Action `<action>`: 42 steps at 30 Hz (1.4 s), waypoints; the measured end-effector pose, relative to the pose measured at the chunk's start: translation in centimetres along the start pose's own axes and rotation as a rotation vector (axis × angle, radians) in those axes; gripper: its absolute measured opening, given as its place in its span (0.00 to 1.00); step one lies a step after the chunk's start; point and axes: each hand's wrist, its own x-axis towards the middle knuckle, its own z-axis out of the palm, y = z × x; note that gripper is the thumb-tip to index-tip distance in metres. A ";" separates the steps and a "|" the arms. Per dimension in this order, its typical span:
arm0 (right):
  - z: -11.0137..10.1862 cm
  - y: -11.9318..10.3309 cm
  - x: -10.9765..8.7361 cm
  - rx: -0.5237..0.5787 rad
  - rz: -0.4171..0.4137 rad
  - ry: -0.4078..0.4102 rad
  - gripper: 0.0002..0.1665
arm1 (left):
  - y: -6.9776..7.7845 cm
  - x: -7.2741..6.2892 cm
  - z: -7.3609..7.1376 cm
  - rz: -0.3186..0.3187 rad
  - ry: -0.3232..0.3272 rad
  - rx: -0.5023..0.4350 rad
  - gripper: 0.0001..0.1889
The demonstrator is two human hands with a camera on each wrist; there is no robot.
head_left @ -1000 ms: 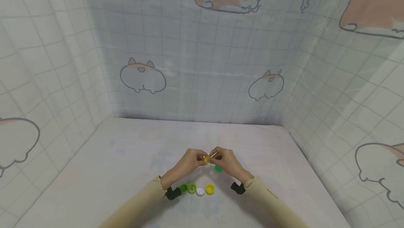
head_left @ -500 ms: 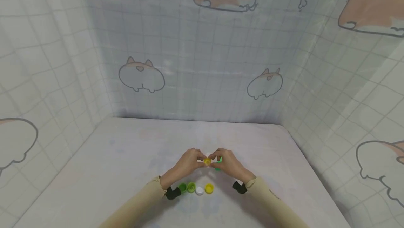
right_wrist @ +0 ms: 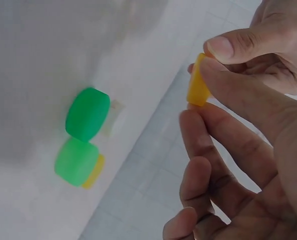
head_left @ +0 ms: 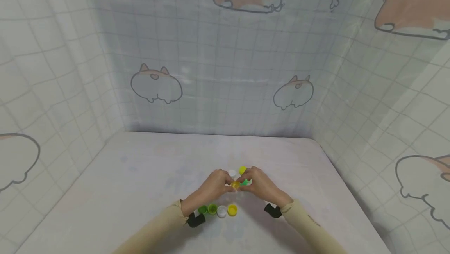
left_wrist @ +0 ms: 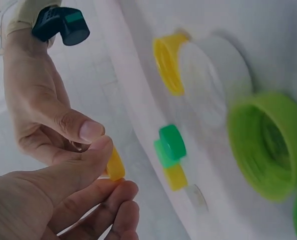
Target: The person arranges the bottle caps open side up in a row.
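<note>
An orange-yellow bottle cap [head_left: 235, 185] is pinched between both hands above the table, near its middle. My left hand [head_left: 217, 182] holds one side with thumb and fingertips; in the left wrist view, its thumb lies on the cap [left_wrist: 116, 165]. On the opposite side, the right hand [head_left: 261, 185] grips it with thumb and index finger, the other fingers loosely bent in the right wrist view. Just beyond the hands are a white cap [head_left: 232, 173] and a yellow cap [head_left: 243, 170]. Two green caps, one dark [right_wrist: 87, 114] and one pale [right_wrist: 76, 161], stand close together there.
Nearer the body, a row holds a dark green cap [head_left: 202, 209], a light green cap [head_left: 212, 209], a white cap [head_left: 222, 211] and a yellow cap [head_left: 232, 210]. Cloth walls [head_left: 218, 58] with cartoon dogs enclose the pale table [head_left: 158, 160] at back and sides.
Both hands, with the orange-yellow cap, have moved slightly right and closer to the body. The white and yellow caps behind them have come into view. The front row stays put.
</note>
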 end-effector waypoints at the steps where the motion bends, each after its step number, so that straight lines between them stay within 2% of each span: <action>1: -0.2 -0.1 -0.2 -0.007 0.003 -0.007 0.12 | 0.2 0.0 0.1 0.004 -0.002 0.004 0.09; 8: -1.5 -0.6 -1.7 -0.039 0.010 -0.044 0.12 | 1.8 -0.2 1.0 0.046 -0.005 0.022 0.08; 14: -2.0 -0.6 -2.6 -0.058 0.038 -0.080 0.12 | 2.6 -0.4 1.7 0.036 -0.033 0.051 0.09; 19: -1.5 -0.3 -2.6 -0.034 0.063 -0.140 0.10 | 2.6 -0.6 2.4 0.020 -0.055 0.085 0.09; 25: -0.7 -0.2 -2.5 -0.045 0.053 -0.197 0.11 | 2.4 -0.8 3.1 0.078 -0.066 0.155 0.09; 32: -0.3 -0.2 -2.3 -0.064 0.036 -0.225 0.11 | 2.3 -0.9 3.6 0.113 -0.033 0.176 0.08; 42: 0.8 0.1 -2.2 -0.035 0.049 -0.275 0.09 | 2.3 -1.4 4.2 0.072 -0.072 0.196 0.07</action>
